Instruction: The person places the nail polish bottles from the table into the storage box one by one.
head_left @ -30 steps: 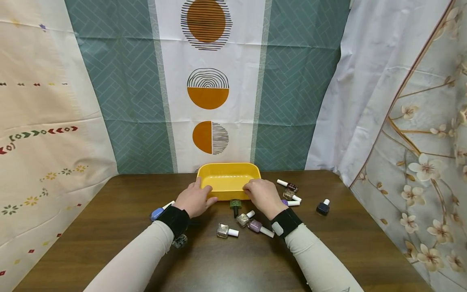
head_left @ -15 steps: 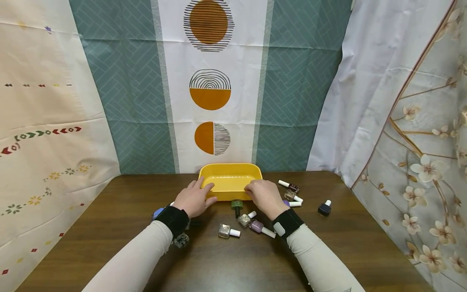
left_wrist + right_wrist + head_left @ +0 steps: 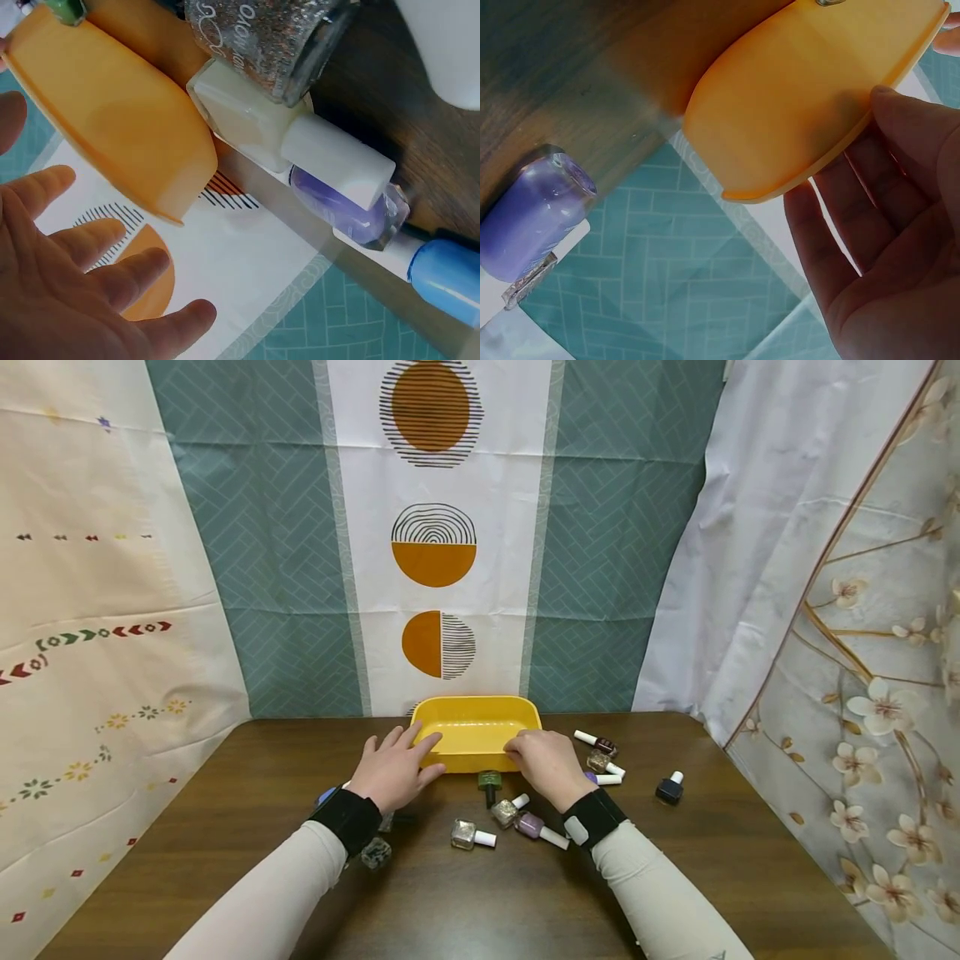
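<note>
Left wrist view | glitter bottle (image 3: 274, 41): pale lettering on its front, turned askew and partly cut off; some round O-like letters show, full wording illegible | elsewhere: no readable text

L forearm (image 3: 255, 893) & R forearm (image 3: 667, 902) reach near to far, angled inward. L hand (image 3: 390, 766) palm down, fingers (image 3: 139, 274) spread, approx. straight. R hand (image 3: 551, 764) pinching, thumb (image 3: 915, 124) opp. fingers.
</note>
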`<state>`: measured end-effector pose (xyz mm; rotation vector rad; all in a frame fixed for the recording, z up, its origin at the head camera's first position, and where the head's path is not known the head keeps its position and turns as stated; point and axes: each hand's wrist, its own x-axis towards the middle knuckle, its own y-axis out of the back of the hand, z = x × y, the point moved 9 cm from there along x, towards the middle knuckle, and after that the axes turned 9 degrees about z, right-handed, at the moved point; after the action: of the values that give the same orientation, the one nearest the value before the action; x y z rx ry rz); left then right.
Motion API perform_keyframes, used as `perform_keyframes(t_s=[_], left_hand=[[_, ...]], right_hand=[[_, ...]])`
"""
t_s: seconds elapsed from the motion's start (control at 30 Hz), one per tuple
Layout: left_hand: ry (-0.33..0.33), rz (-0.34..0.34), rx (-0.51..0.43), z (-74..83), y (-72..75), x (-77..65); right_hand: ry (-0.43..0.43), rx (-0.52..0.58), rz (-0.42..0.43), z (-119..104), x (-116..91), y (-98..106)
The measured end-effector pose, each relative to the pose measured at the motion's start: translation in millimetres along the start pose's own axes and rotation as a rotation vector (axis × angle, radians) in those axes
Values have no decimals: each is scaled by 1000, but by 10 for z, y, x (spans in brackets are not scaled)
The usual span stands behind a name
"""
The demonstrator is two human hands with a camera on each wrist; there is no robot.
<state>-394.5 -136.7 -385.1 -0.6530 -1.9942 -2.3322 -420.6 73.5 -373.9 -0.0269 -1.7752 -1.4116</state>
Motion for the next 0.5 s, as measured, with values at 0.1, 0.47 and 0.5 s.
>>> perform_keyframes(t_s=[0.1, 0.47, 0.5], left_hand=[[-13, 15, -1, 20, 48, -42], [-97, 94, 16, 113, 224, -235], [-105, 101, 16, 118, 233, -255]], right_hand=[[-5, -3, -1, -3, 2, 0], [-18, 6, -15, -1, -4, 2], [-17, 10, -14, -1, -5, 3]])
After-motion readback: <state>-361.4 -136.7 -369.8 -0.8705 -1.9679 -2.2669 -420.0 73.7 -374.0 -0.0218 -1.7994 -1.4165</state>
